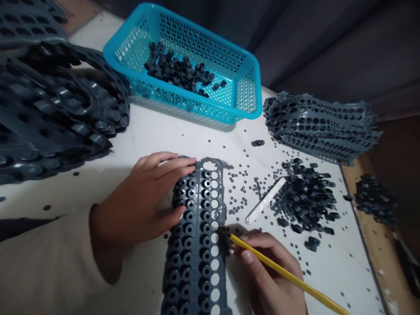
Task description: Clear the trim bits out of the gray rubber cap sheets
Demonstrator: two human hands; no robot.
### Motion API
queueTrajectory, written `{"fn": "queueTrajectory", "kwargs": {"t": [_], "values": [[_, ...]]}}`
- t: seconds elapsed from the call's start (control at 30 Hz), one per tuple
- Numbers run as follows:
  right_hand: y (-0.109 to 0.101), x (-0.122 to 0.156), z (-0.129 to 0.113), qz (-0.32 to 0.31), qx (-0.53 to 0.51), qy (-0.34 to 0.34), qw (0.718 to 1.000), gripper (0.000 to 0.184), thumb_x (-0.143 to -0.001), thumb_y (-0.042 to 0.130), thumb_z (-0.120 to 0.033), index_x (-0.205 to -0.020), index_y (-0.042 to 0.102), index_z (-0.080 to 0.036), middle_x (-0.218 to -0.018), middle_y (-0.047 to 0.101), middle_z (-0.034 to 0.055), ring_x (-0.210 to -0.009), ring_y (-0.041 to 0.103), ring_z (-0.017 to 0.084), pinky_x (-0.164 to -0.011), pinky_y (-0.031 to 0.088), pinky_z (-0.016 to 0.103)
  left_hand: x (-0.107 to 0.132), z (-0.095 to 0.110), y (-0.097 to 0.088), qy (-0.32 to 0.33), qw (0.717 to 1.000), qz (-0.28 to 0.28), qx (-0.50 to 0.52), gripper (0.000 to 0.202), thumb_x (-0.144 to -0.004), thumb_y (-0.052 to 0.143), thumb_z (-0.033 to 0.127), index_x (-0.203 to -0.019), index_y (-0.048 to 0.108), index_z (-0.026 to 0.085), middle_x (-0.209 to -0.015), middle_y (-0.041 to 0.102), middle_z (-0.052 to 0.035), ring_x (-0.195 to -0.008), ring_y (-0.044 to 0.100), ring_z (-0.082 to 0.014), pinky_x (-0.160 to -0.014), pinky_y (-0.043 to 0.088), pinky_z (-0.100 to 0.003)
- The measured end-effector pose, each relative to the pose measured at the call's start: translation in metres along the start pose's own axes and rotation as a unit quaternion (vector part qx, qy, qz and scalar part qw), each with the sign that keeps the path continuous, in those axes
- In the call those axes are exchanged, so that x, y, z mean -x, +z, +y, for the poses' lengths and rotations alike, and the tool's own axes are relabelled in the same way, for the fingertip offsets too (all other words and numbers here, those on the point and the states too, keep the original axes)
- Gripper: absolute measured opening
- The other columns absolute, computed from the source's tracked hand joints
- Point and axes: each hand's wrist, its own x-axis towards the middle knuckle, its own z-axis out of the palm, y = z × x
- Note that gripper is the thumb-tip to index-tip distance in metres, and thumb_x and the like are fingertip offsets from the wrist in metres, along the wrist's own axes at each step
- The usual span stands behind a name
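A dark grey rubber strip (193, 245) studded with small ring parts lies lengthwise on the white table (147, 135). Its right column shows empty round holes. My left hand (144, 201) lies flat on the strip's upper left, fingers stretched out, pressing it down. My right hand (272, 271) grips a yellow pencil-like tool (285, 273) whose dark tip touches the strip's right edge beside a hole.
A blue plastic basket (243, 65) at the back holds several loose dark rings. Stacks of rubber sheets lie at the left (49, 118) and at the back right (318, 127). A pile of loose rings (308, 197), a white stick (265, 200) and small punched dots lie to the right.
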Motion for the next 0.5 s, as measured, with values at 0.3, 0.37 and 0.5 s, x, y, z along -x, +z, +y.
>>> {"fn": "queueTrajectory", "kwargs": {"t": [0.3,0.37,0.5], "values": [[-0.0001,-0.0003,0.0028,-0.011,0.002,0.000,1.000,0.007,-0.074,0.070,-0.024,-0.080,0.068,-0.022,-0.072,0.069,0.0041,-0.063,0.066,0.015,-0.060,0.055,0.023,0.0010,0.0002,-0.0006,0.037,0.999,-0.001,-0.004,0.059,-0.079,0.052,0.031,-0.135,0.036,0.023,-0.141,0.042,-0.0028,-0.125,0.036,-0.0301,-0.103,0.029,-0.049],[-0.0005,-0.0004,0.0031,-0.010,0.001,0.001,1.000,0.007,-0.074,0.070,-0.024,-0.080,0.068,-0.022,-0.072,0.069,0.0041,-0.064,0.066,0.015,-0.059,0.055,0.023,0.0009,0.0001,-0.0006,0.043,0.999,-0.003,-0.007,0.058,-0.080,0.051,0.031,-0.136,0.036,0.023,-0.141,0.042,-0.0027,-0.125,0.036,-0.0301,-0.103,0.029,-0.049],[-0.0009,0.0001,0.0038,-0.013,0.002,0.002,1.000,0.006,-0.074,0.070,-0.023,-0.080,0.068,-0.022,-0.072,0.069,0.0032,-0.064,0.066,0.015,-0.060,0.054,0.022,0.0018,-0.0007,-0.0005,0.053,0.999,-0.003,-0.013,0.057,-0.081,0.050,0.032,-0.136,0.035,0.023,-0.142,0.042,-0.0019,-0.126,0.035,-0.0297,-0.104,0.028,-0.048]]}}
